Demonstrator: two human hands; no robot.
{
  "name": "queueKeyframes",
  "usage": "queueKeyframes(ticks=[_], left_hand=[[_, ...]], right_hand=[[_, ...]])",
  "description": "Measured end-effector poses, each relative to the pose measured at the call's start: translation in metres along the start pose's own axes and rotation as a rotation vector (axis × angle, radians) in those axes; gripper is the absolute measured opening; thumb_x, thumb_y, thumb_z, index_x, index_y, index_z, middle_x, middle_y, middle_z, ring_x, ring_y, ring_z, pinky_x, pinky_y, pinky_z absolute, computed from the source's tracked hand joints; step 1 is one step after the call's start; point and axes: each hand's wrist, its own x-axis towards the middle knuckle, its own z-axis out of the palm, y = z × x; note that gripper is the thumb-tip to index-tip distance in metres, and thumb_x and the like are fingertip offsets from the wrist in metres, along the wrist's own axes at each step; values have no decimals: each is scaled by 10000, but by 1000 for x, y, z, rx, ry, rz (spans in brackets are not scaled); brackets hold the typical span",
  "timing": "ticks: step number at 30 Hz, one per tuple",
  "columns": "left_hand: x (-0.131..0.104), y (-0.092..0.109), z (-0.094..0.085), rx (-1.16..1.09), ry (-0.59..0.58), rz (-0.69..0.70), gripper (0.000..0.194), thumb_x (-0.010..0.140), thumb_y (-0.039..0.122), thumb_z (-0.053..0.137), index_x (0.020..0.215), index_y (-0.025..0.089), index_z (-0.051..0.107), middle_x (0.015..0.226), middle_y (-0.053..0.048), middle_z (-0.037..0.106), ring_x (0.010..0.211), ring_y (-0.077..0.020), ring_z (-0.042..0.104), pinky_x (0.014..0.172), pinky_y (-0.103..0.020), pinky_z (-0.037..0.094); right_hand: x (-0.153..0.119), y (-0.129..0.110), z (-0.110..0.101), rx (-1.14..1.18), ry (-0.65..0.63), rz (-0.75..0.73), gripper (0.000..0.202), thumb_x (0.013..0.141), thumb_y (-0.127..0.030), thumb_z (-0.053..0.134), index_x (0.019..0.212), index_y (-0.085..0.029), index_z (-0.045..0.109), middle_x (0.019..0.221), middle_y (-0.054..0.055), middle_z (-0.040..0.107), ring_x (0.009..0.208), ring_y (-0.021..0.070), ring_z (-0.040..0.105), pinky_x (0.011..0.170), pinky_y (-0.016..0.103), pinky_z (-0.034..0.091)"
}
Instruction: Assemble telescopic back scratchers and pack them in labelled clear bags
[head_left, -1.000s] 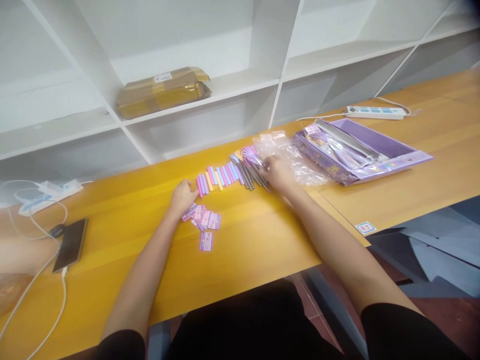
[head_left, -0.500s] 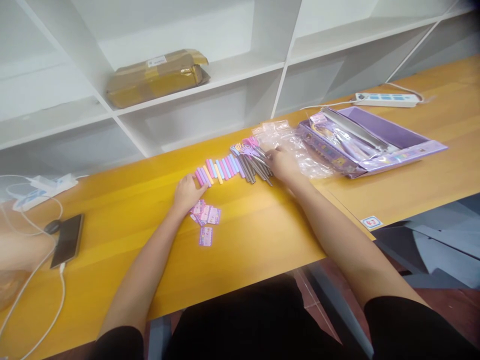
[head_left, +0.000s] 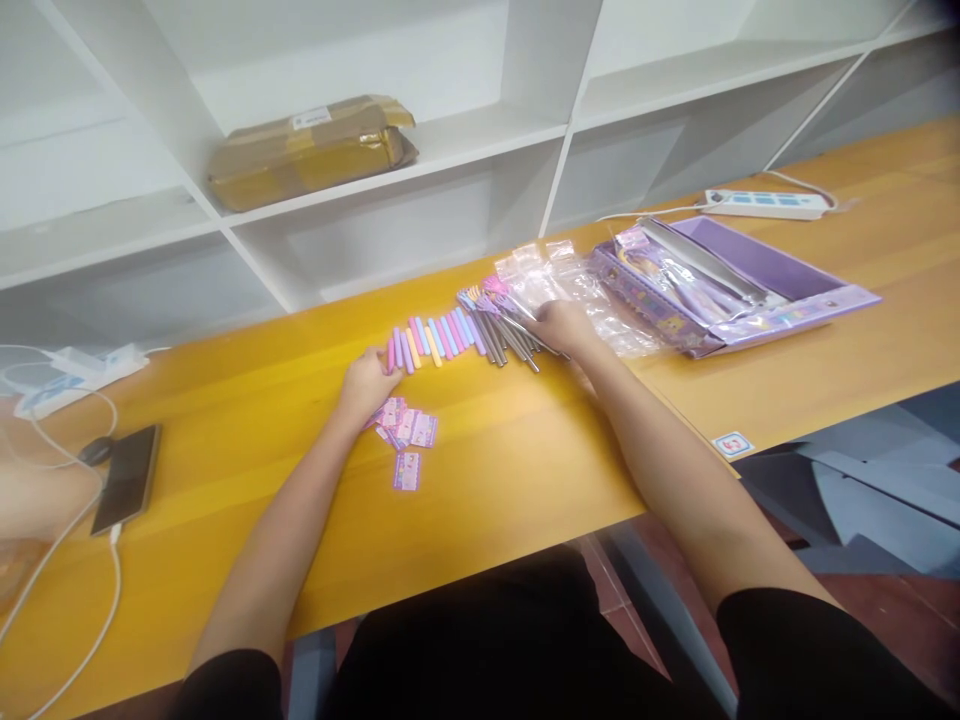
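Observation:
A row of pink, purple, blue and yellow sticks lies on the wooden table. My left hand is at the row's left end, fingers touching the end sticks; whether it grips one is unclear. Just below it lie small pink and purple cards, one of them apart from the pile. Right of the row is a bundle of dark metal rods with colourful tops. My right hand is closed on a metal rod at the bundle's right side, beside clear plastic bags.
An open purple box with wrapped items stands at the right. Behind it is a power strip. On the left are a phone, cables and another power strip. A taped parcel sits on the white shelf.
My left hand has shifted slightly left, and the left-end sticks are spread more apart. A rod now sticks out below my right hand. The view has shifted a little.

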Motion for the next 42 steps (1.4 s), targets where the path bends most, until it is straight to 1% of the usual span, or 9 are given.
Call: queueKeyframes(ticks=[4, 8, 15, 20, 23, 27, 29, 34, 42], left_hand=[[-1, 2, -4, -9, -4, -7, 462, 911, 370, 786, 1309, 150, 708, 1080, -119, 832, 1045, -303, 773, 880, -361, 518], [-2, 0, -5, -23, -18, -8, 333, 911, 373, 761, 1182, 180, 751, 965, -79, 823, 946, -278, 765, 823, -343, 493], [2, -8, -4, -76, 5, -8, 316, 1027, 298, 565, 1233, 154, 757, 1061, -146, 806, 973, -297, 732, 884, -369, 491], [-10, -11, -35, -236, 53, 22, 369, 1091, 310, 456, 1280, 172, 742, 1067, -123, 776, 988, -271, 710, 887, -346, 508], [-40, -18, -49, -354, 38, 67, 424, 1113, 454, 428, 1253, 206, 742, 924, -53, 711, 852, -222, 657, 809, -320, 514], [-94, -28, -44, -655, -44, 101, 626, 1020, 742, 504, 1220, 201, 746, 722, 21, 518, 646, -173, 492, 666, -306, 469], [-116, -32, -41, -712, -47, 90, 702, 994, 821, 491, 1230, 206, 737, 703, 32, 477, 626, -166, 448, 652, -305, 449], [-141, -35, -43, -649, 30, 44, 639, 994, 811, 541, 1102, 233, 790, 707, -9, 526, 697, -203, 496, 662, -317, 422], [-149, -29, -33, -752, 32, 48, 598, 1022, 789, 539, 1053, 242, 780, 690, 7, 478, 660, -185, 444, 616, -315, 385]], right_hand=[[-4, 0, 0, 11, 49, -39, 327, 1032, -469, 706, 1038, -164, 822, 1037, 158, 833, 865, 258, 685, 745, 331, 421], [-8, -3, -4, 58, 157, -114, 304, 1051, -437, 667, 1034, -167, 807, 1077, 155, 816, 912, 267, 670, 815, 345, 449], [-21, -14, -22, 304, 439, -103, 241, 1019, -388, 626, 1009, -186, 756, 823, 64, 681, 823, 246, 617, 827, 358, 460], [-43, -38, -47, 637, 625, -106, 278, 1029, -471, 574, 900, -230, 622, 768, 6, 565, 758, 202, 545, 766, 339, 450], [-59, -64, -52, 977, 473, -128, 346, 989, -583, 639, 897, -253, 591, 702, -24, 485, 660, 178, 459, 633, 311, 379], [-88, -109, -35, 1490, -73, -180, 441, 909, -660, 743, 855, -251, 589, 652, -63, 351, 540, 119, 280, 517, 279, 223], [-106, -128, -19, 1647, -264, -147, 470, 904, -688, 727, 840, -237, 611, 621, -75, 319, 514, 101, 237, 507, 266, 184], [-143, -140, 11, 1766, -372, -117, 248, 907, -469, 691, 865, -238, 609, 547, -91, 334, 484, 97, 204, 511, 255, 192], [-151, -133, -1, 1747, -517, -259, 234, 895, -441, 668, 801, -257, 558, 471, -104, 307, 438, 99, 154, 515, 262, 212]])
